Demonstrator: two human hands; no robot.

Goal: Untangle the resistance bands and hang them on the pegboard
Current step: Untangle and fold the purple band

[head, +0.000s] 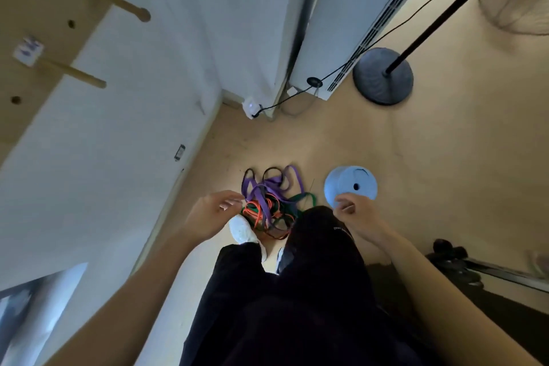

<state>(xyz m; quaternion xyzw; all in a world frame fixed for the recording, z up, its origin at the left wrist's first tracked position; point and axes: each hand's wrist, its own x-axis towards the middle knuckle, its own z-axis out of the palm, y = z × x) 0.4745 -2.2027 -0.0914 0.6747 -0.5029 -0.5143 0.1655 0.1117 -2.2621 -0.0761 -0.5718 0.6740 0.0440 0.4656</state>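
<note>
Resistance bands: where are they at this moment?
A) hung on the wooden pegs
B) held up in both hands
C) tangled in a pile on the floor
C: the resistance bands lie tangled on the floor beside the white shoe, and the wooden pegs are bare.

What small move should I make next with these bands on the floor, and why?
Probably bring the left hand down onto the bands and pinch a purple loop on top. They lie tangled on the floor beside the shoe, the right hand holds nothing either, and the pegs are bare.
</note>
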